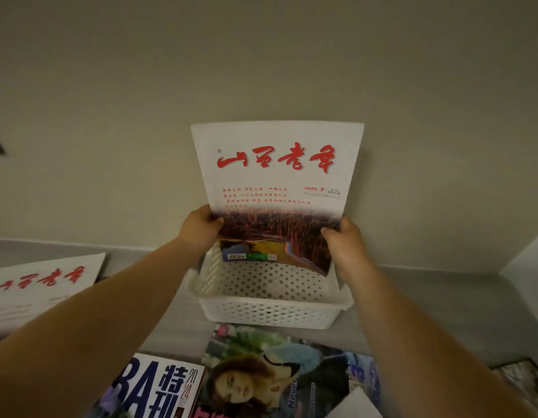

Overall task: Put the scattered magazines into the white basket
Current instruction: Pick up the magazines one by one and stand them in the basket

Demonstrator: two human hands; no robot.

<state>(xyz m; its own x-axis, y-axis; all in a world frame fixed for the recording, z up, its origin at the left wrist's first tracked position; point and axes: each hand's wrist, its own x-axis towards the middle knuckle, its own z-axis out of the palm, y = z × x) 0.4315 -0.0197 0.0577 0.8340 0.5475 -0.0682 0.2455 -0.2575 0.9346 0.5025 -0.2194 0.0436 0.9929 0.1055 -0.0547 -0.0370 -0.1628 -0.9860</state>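
Observation:
A white magazine with red calligraphy (276, 176) stands upright, its lower edge down inside the white perforated basket (267, 312) against the wall. My left hand (200, 227) grips its left edge and my right hand (343, 245) grips its right edge. A second magazine (249, 251) shows just in front of it inside the basket. On the grey table lie a matching white magazine (41, 285) at the left, a blue-lettered magazine (153, 387) and a magazine with a face on its cover (261, 372) near the front.
More magazines (364, 375) peek out at the front right, and a dark one (527, 384) lies at the far right. A beige wall (261, 70) rises right behind the basket. A white panel (527, 251) closes off the right side.

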